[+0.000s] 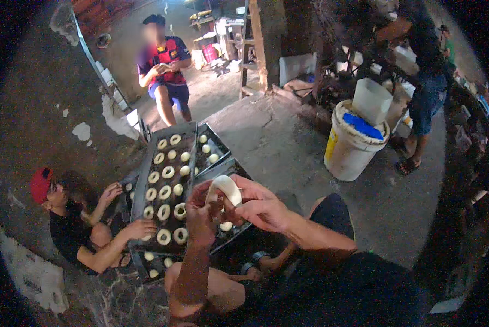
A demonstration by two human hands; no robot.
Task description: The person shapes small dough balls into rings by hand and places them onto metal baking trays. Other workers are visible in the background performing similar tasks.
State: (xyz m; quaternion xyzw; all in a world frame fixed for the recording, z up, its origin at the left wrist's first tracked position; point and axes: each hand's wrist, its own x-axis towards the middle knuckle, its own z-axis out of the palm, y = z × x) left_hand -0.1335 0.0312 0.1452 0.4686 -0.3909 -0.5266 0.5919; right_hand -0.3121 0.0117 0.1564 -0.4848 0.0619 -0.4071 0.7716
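A pale ring of raw dough (229, 188) hangs in the air between my two hands, tilted, with its upper edge standing clear of the fingers. My left hand (202, 210) is curled round its left side, slightly blurred and in shadow. My right hand (262, 204) grips the right side with thumb and fingers. Below and to the left lies a long dark tray (158, 215) bearing several dough rings (168, 172) and a few round dough balls (185, 156). Under my hands, another dark tray holds a dough ball (226, 225), partly hidden.
A co-worker in a red cap (40, 186) crouches at left, one hand (141, 229) on the tray's rings. Another person (165, 65) sits beyond, hands together. A white bucket (355, 147) with a plastic container (372, 102) on top stands right. A further person's leg (421, 120) is behind it.
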